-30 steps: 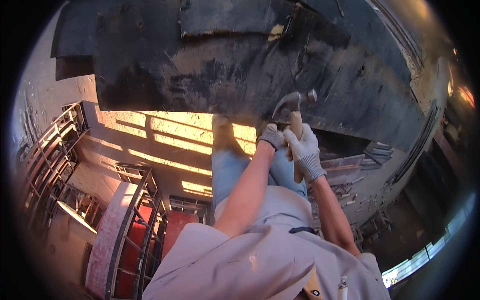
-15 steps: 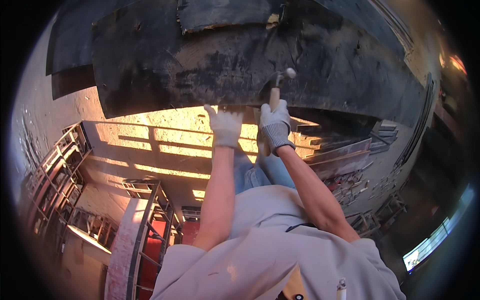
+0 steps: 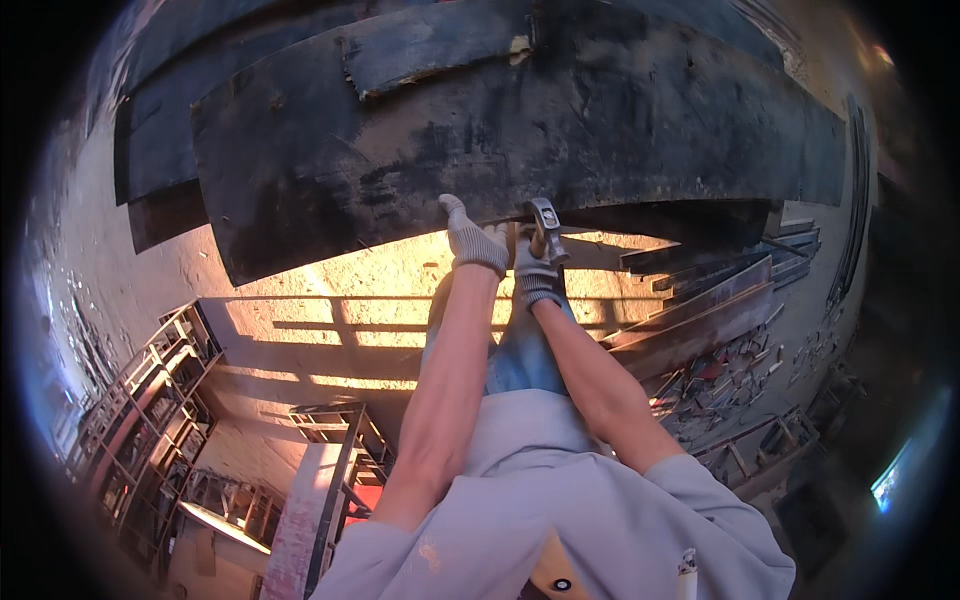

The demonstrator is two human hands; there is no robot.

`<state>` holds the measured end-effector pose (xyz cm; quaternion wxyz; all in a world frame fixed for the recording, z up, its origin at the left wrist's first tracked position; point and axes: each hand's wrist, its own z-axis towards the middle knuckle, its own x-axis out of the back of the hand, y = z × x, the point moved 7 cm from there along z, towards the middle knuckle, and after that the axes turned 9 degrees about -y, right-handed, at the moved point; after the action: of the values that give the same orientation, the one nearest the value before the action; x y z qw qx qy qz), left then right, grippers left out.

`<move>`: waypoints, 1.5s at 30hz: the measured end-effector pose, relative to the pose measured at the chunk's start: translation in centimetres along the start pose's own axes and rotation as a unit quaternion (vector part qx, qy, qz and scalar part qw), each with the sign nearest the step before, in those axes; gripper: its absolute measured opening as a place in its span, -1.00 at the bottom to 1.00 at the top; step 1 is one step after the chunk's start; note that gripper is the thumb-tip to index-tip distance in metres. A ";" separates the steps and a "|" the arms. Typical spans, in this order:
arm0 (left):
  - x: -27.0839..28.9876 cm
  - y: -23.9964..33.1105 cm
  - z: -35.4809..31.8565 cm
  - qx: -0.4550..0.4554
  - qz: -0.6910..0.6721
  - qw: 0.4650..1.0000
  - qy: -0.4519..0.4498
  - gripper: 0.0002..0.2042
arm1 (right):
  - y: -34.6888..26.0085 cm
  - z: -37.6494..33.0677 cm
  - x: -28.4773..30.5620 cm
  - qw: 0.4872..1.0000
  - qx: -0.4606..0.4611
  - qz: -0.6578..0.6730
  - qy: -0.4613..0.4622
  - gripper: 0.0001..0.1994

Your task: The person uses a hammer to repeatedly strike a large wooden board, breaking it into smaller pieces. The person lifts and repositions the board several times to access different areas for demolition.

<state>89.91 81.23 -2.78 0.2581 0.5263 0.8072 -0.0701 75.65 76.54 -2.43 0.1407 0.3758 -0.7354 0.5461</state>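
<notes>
- Steel hammer (image 3: 543, 222) sat at lower edge of the big dark board (image 3: 520, 130), head touching it.
- Right hand (image 3: 534, 266), white glove, was closed around hammer handle.
- Left hand (image 3: 474, 238), gloved, pressed on board edge just beside hammer; fingers curled, holding nothing else.
- Metal racks (image 3: 150, 400) stood lower left; dark planks (image 3: 700, 310) lay right.

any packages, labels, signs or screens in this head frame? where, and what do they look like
No packages, labels, signs or screens can be made out.
Bright bluish patch, far lower right by the rim: small, slanted, too blurred to tell whether it is a screen or an opening.
Otherwise only dark worn boards, the gloved left hand and right hand at their lower edge, and metal racks.
</notes>
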 end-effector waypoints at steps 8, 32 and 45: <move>-0.5 -0.2 -1.4 0.024 -0.015 0.999 0.017 -0.01 | -4.9 -1.3 8.9 0.977 -0.054 0.020 -0.205 -0.55; -1.6 -0.2 -2.4 0.049 -0.076 0.995 0.034 -0.03 | -12.8 1.0 13.6 0.957 -0.045 -0.179 -0.224 -0.52; 0.2 -0.8 -2.0 0.086 -0.112 0.986 0.086 -0.04 | -8.9 -3.2 13.4 0.991 0.101 -0.074 -0.049 -0.61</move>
<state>88.43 81.79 -1.32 0.1320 0.4569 0.8711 -0.1223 72.23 73.06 13.26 0.1057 0.4678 -0.6524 0.5868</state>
